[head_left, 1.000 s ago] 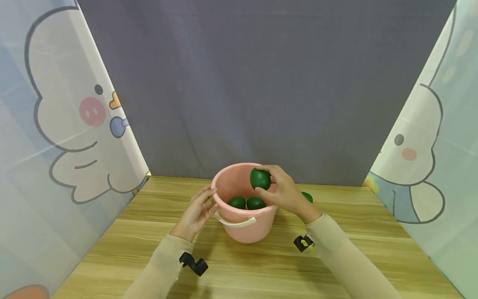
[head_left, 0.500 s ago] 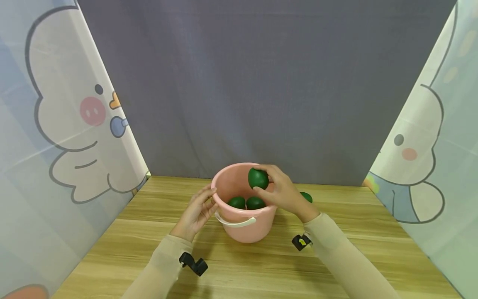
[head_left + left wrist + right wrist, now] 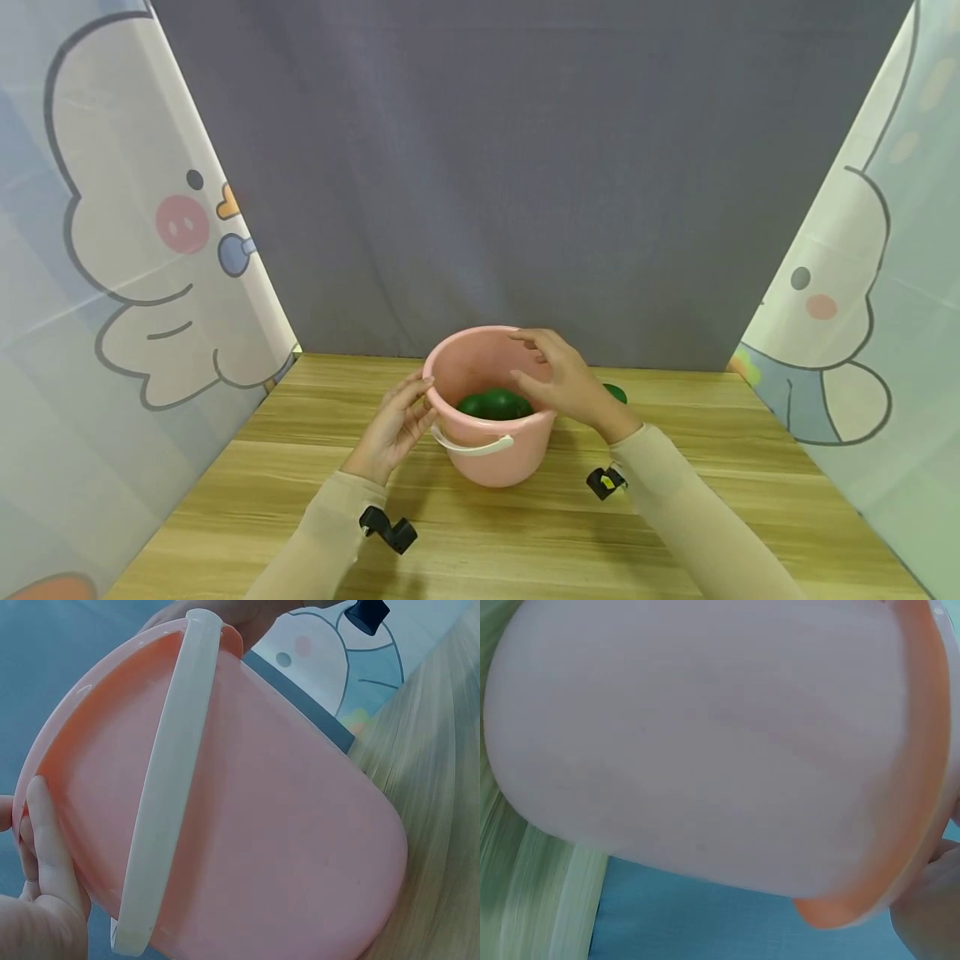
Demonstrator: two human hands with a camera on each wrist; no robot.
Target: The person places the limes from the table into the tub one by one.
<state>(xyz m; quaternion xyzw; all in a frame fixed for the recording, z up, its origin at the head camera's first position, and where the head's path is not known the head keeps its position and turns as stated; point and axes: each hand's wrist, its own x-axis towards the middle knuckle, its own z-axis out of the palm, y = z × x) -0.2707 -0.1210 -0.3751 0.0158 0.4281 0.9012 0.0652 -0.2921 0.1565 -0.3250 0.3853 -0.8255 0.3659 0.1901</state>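
A pink bucket (image 3: 498, 454) with a white handle (image 3: 480, 448) stands upright on the table. My left hand (image 3: 393, 425) holds its left rim, fingers on either side of the edge, as the left wrist view shows. Over the right side of the rim is my right hand (image 3: 562, 379), fingers spread and curved with nothing between them. Dark green, smooth, avocado-like fruits (image 3: 498, 404) lie together inside the bucket, partly hidden by the front wall. In the right wrist view the bucket wall (image 3: 705, 750) fills most of the picture, with part of the right hand (image 3: 930, 900) at the rim.
Another green fruit (image 3: 617, 392) lies on the wooden table (image 3: 480, 550) right of the bucket, partly behind the right forearm. A grey cloth (image 3: 480, 183) hangs behind the table, and cartoon-printed curtains (image 3: 150, 350) flank both sides.
The right hand has let go of the green fruit, which has dropped onto those inside the bucket. The left hand has stayed at the rim.
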